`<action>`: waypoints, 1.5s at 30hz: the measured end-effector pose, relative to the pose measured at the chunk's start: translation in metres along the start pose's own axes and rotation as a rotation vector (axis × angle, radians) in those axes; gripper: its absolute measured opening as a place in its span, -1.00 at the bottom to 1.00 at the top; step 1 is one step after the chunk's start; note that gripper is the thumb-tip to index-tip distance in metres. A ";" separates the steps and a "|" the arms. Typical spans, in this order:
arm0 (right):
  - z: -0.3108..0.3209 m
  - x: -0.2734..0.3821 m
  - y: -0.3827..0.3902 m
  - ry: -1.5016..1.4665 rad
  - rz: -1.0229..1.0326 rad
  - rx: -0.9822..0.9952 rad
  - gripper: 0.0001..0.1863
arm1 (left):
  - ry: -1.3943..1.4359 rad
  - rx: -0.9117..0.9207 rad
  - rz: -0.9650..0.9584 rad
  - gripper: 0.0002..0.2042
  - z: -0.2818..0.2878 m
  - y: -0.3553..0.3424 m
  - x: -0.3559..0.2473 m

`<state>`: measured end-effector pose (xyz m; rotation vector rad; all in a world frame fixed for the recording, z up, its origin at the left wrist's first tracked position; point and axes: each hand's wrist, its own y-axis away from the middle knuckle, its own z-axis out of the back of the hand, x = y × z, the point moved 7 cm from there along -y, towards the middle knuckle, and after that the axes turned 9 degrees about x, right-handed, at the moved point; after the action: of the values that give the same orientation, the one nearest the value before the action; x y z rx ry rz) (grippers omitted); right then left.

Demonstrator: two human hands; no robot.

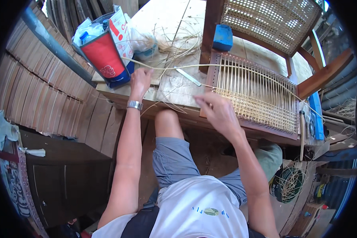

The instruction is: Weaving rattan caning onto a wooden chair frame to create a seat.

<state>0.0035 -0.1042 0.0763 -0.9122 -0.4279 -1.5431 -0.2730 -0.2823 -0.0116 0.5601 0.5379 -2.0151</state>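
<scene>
A chair's half-woven cane seat (258, 95) lies on a bench (158, 14), its long axis running left to right. The right hand (216, 107) is nearer, just beside the seat's left front corner, thumb and forefinger close together; whether they pinch a strip, I cannot tell. The left hand (141, 81) is well apart, left of the seat — fingers curled near a long cane strand (200, 65), its grip unclear. That strand stretches rightward across the seat's back part. A red-and-blue bag (101, 55) stands behind the left hand — a pale blade-like strip (187, 76) lies between the hands.
</scene>
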 end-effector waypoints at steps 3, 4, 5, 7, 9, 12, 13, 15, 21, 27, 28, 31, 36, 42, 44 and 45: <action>0.003 -0.002 0.041 -0.046 -0.089 0.086 -0.79 | 0.218 0.158 0.072 -0.75 -0.006 -0.012 -0.002; 0.005 -0.008 0.054 -0.093 -0.109 0.047 -0.79 | 0.448 0.187 0.098 -0.78 -0.002 -0.009 -0.006; 0.009 -0.015 0.064 -0.138 -0.132 0.001 -0.79 | 0.613 0.106 0.076 -0.85 0.018 -0.007 -0.021; 0.010 -0.021 0.087 -0.186 -0.221 -0.009 -0.78 | 0.863 -0.229 -0.181 -0.89 0.088 0.019 -0.073; -0.003 -0.025 0.105 -0.471 -0.288 0.003 -0.78 | 0.898 -0.618 -0.330 -0.89 0.147 0.068 -0.112; -0.025 -0.009 0.123 -0.618 -0.340 0.155 -0.74 | 1.243 -0.399 -0.267 -0.92 0.136 0.124 -0.152; -0.029 -0.005 0.126 -0.627 -0.327 0.178 -0.73 | 1.237 -0.242 -0.271 -0.91 0.116 0.144 -0.163; -0.026 -0.003 0.132 -0.848 -0.317 0.028 -0.70 | 1.374 -0.003 -0.098 -0.92 0.053 0.189 -0.176; 0.007 -0.024 0.170 -1.171 -0.320 -0.254 -0.61 | 1.559 0.334 0.336 -0.93 -0.057 0.280 -0.181; 0.016 -0.023 0.215 -1.179 -0.282 -0.311 -0.66 | 1.477 0.308 0.298 -0.90 -0.060 0.292 -0.195; 0.019 -0.026 0.222 -1.194 -0.280 -0.366 -0.66 | 1.471 0.316 0.306 -0.90 -0.062 0.294 -0.196; 0.024 -0.032 0.242 -1.204 -0.263 -0.503 -0.68 | 1.453 0.396 0.304 -0.91 -0.070 0.308 -0.206; 0.048 -0.062 0.278 -1.245 -0.334 -0.783 -0.72 | 1.368 0.316 0.262 -0.89 -0.058 0.309 -0.203; 0.058 -0.061 0.297 -1.255 -0.383 -0.790 -0.70 | 1.359 0.359 0.262 -0.85 -0.057 0.310 -0.207; 0.061 -0.062 0.302 -1.213 -0.419 -0.844 -0.71 | 1.351 0.387 0.285 -0.81 -0.061 0.313 -0.207; 0.060 -0.064 0.302 -1.223 -0.423 -0.831 -0.71 | 1.345 0.373 0.292 -0.81 -0.060 0.315 -0.207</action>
<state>0.3067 -0.0795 -0.0038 -2.5597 -0.8864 -1.3536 0.1061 -0.2523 0.0151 2.1072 0.7606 -1.2148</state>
